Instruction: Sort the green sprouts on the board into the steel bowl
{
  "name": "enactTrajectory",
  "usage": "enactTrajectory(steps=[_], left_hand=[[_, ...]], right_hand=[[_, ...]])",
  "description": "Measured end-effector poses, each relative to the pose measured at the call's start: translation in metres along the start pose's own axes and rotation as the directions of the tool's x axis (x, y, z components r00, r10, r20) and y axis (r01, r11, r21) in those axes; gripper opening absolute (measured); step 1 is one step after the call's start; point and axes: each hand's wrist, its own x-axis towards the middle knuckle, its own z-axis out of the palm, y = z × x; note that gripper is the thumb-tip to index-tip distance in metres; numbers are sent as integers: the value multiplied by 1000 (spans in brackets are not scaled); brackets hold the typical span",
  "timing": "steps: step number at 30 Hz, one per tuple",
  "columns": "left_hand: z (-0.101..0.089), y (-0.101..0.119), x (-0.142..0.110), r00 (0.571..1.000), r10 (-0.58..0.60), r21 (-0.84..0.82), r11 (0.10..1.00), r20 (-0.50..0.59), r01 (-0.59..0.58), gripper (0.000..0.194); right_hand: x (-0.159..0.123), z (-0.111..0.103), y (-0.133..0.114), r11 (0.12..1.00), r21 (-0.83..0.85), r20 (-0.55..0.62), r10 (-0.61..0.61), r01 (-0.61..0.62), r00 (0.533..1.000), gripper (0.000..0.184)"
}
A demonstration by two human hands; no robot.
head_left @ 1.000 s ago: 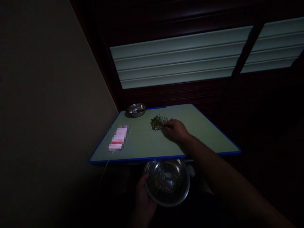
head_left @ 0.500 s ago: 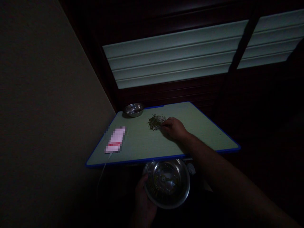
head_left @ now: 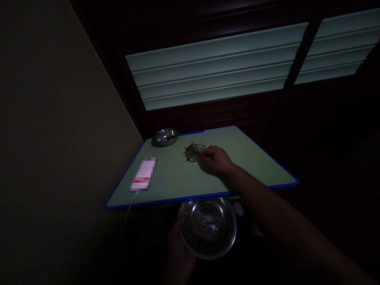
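My right hand (head_left: 216, 159) is closed on a small spoon-like utensil (head_left: 196, 160), whose pale tip lies at the near edge of a loose pile of small dark green-brown grains (head_left: 192, 151). Most of the utensil is hidden by the fingers. In front of the table's near edge, my left hand (head_left: 179, 245) grips a large steel bowl (head_left: 224, 243) by its left side, thumb at the rim. The bowl tilts towards me, and some yellowish-green bits show inside, too dim to make out.
The pale green table (head_left: 172, 178) has a blue edge. A smaller steel bowl (head_left: 165, 137) stands at its far left corner. A blurred-out phone (head_left: 144, 174) lies at the left with a white cable (head_left: 128, 211) hanging off the edge. A wall (head_left: 59, 138) rises close on the left.
The view has shifted very slightly. Both hands, the bowl and the pile keep nearly the same places; the right hand stays at the pile's near edge.
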Motion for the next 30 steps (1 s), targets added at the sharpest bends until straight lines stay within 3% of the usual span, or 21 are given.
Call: enactTrajectory(steps=[15, 23, 30], left_hand=[[2, 0, 1, 999, 36, -3, 999, 5, -36, 18], [4, 1, -2, 1000, 8, -10, 1000, -13, -8, 21], [3, 1, 0, 1000, 20, -15, 1000, -1, -20, 19]], right_hand=[[0, 0, -1, 1000, -1, 15, 29, -29, 999, 19], [0, 3, 2, 997, 63, 8, -51, 50, 999, 17], [0, 1, 0, 1000, 11, 4, 16, -16, 1000, 19]])
